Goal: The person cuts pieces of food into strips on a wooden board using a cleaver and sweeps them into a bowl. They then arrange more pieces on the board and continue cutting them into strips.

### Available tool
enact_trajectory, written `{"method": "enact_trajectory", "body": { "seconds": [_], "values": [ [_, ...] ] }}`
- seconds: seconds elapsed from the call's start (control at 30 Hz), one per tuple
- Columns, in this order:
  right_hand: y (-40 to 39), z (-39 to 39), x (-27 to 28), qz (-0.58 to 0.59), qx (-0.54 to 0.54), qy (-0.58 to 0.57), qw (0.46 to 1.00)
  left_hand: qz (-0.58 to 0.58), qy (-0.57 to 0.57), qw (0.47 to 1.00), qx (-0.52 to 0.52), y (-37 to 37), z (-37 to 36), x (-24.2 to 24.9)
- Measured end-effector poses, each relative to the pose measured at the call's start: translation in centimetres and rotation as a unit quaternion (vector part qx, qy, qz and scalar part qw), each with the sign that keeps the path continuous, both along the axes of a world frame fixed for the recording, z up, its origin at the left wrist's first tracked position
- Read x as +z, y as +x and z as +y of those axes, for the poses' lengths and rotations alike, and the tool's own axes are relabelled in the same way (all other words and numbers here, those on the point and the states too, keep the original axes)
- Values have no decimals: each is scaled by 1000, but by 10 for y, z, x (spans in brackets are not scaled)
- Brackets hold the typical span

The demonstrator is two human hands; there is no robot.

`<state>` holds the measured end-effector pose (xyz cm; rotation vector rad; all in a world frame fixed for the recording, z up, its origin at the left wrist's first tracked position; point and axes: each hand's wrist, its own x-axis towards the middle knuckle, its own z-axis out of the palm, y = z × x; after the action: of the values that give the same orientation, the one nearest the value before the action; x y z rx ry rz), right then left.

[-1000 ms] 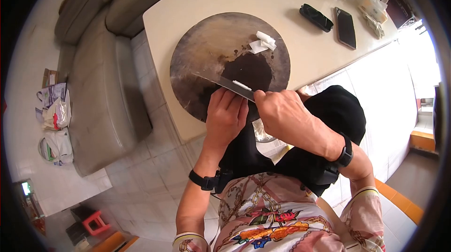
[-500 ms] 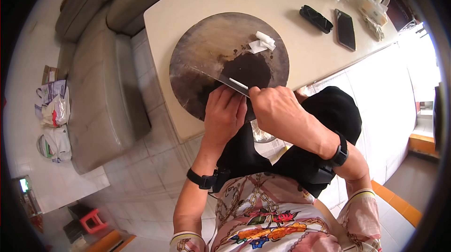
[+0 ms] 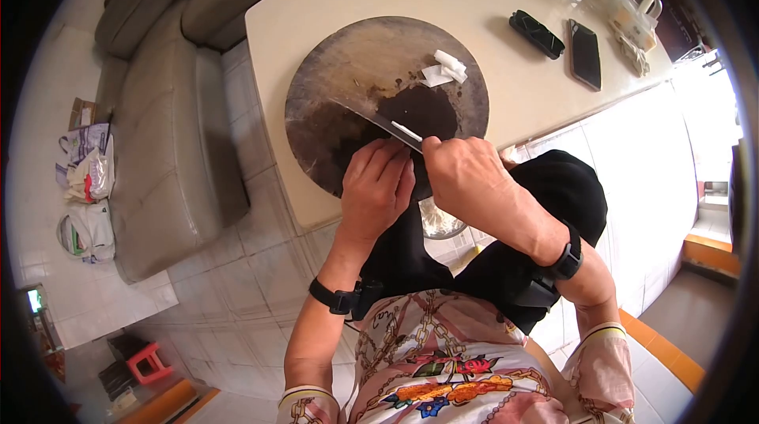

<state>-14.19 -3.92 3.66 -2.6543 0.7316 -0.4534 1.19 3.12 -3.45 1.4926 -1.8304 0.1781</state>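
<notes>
My right hand (image 3: 468,179) is closed around the handle of a knife (image 3: 365,113). Its blade slants up and left across a round, dark-stained cutting board (image 3: 336,56). A thin white strip (image 3: 405,131) lies along the blade near the handle. Beside the blade, on the near side, my left hand (image 3: 375,187) rests on the board with bent fingers pressed together; whatever they hold is hidden beneath them. A few white pieces (image 3: 448,70) sit towards the board's far right.
The board stands on a cream table (image 3: 277,37). A phone (image 3: 584,54), a black case (image 3: 537,34) and a clear jug (image 3: 624,5) are at the right. Below the table edge, a bowl of white shreds (image 3: 439,220) partly shows. A grey sofa (image 3: 166,155) stands left.
The whole view has shifted slightly. The knife and my right hand have moved a little up and right over the board; my left hand stays close to the blade.
</notes>
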Motion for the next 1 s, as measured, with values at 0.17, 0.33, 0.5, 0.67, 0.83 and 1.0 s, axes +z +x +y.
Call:
{"method": "enact_trajectory", "body": {
  "seconds": [0.17, 0.33, 0.5, 0.67, 0.83, 1.0],
  "values": [
    [-12, 3, 7, 17, 15, 24, 999, 0, -5, 1000, 0, 1, 1, 0],
    [-10, 6, 4, 45, 6, 6, 999, -5, 16, 1000, 2, 1, 2, 0],
    [4, 1, -4, 11, 12, -11, 1000, -8, 18, 1000, -1, 0, 1, 5],
    [-8, -4, -6, 5, 6, 29, 1000, 10, -10, 1000, 6, -1, 0, -1],
    [-16, -2, 1, 23, 8, 41, 999, 9, -3, 1000, 3, 0, 0, 0],
    [-10, 3, -2, 9, 7, 22, 1000, 8, 12, 1000, 7, -1, 2, 0]
  ]
}}
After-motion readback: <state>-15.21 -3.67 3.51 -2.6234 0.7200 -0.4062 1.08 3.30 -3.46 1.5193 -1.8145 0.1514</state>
